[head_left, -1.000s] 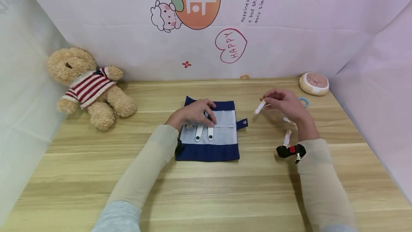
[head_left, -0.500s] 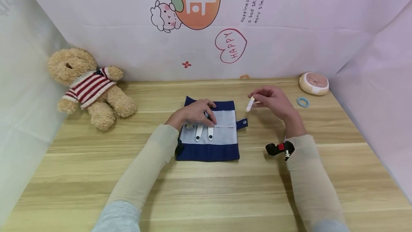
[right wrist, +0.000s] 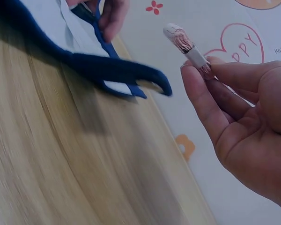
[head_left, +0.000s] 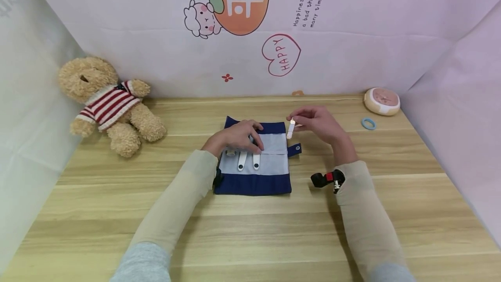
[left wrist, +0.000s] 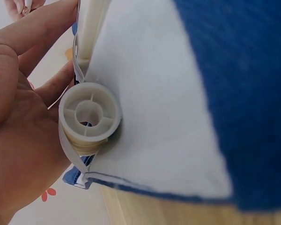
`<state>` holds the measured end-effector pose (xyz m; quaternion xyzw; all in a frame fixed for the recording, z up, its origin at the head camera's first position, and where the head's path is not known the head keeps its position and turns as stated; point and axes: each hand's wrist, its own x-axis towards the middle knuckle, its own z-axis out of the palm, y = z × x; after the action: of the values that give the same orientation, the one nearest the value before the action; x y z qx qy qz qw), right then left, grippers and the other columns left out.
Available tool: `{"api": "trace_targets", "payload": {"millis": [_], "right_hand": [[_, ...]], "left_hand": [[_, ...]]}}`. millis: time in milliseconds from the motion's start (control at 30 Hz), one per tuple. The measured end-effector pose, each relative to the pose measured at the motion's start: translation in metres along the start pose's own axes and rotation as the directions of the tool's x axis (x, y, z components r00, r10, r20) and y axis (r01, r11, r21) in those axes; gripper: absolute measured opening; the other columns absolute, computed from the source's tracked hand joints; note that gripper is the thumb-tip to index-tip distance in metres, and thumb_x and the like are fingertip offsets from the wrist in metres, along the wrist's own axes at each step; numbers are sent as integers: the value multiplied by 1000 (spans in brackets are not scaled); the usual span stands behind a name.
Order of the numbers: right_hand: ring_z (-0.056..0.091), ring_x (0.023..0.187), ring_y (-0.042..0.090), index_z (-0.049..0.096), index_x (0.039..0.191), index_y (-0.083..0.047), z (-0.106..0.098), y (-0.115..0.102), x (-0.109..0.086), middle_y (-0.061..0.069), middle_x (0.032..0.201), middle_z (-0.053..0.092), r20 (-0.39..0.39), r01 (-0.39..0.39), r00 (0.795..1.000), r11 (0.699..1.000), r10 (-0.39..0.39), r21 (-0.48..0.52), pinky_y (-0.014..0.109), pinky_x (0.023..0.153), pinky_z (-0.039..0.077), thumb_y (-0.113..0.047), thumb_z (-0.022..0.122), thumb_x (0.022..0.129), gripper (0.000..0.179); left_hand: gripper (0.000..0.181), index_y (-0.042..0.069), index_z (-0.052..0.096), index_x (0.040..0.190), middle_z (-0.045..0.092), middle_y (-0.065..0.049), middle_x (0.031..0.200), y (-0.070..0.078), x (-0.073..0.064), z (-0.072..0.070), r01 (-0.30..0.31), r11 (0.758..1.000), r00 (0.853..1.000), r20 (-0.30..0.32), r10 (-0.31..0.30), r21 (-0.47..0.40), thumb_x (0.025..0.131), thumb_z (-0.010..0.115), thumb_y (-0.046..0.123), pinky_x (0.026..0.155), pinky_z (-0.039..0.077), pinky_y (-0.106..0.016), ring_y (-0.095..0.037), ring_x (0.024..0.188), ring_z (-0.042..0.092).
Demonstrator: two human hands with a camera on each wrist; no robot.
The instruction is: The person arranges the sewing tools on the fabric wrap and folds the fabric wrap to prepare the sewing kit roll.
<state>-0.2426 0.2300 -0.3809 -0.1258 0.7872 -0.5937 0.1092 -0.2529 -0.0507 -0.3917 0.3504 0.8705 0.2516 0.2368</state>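
Observation:
My left hand point(head_left: 240, 136) rests over the upper left of an unfolded navy-and-white fabric pouch point(head_left: 252, 185), its fingers bent loosely downward. Beside its palm a white spool of pale thread point(left wrist: 90, 112) sits under a white elastic band point(left wrist: 68, 147). Two white tools point(head_left: 256, 161), each with a dark dot at its end, lie in the pouch below my fingers; their upper parts are hidden. My right hand point(head_left: 318, 122) pinches a small skein of pinkish-brown thread point(right wrist: 180, 40) with a white band round it, just above the pouch's upper right edge.
A snap tab point(head_left: 295, 149) sticks out from the pouch's right side. A blue ring point(head_left: 368, 123) and a round cream case point(head_left: 382, 101) lie at the back right. At the back left a teddy bear point(head_left: 109, 108) leans against the printed backdrop point(head_left: 344, 55).
My right hand has carried the skein leftward from the right of the table to the pouch's edge. The left hand has stayed in place on the pouch.

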Motion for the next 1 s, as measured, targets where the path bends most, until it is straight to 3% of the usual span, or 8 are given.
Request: {"api": "trace_targets", "payload": {"millis": [133,433,667,1000], "right_hand": [[69,97,19,63,122,11,8,-3,4,33,124,62,55,1,998,1000,-1,-6,44,88,56,-4,60,102,25],[69,97,25,64,120,11,28,-7,12,32,122,64,108,-3,994,999,9,-54,48,88,56,2,57,101,21],[68,100,31,67,118,8,38,-10,15,26,117,67,125,12,992,994,1,-109,42,85,58,2,57,101,20],[68,95,31,69,116,6,44,-9,21,21,111,68,130,9,991,989,10,-147,43,87,57,-2,59,101,19]], "left_hand": [[10,17,84,99,41,-9,155,1,1,0,11,1000,1000,-2,-11,7,91,79,21,114,32,-42,-29,144,32],[9,17,84,97,40,-10,156,0,3,-1,10,1000,1000,10,-10,-18,90,79,19,115,31,-42,-29,144,32],[7,17,84,95,40,-11,156,1,2,-1,17,999,1000,8,-16,-37,90,80,18,116,28,-43,-29,145,31],[5,20,84,93,40,-9,156,-2,2,0,11,999,1000,-5,-11,-50,89,80,19,116,29,-43,-28,144,31]]}}
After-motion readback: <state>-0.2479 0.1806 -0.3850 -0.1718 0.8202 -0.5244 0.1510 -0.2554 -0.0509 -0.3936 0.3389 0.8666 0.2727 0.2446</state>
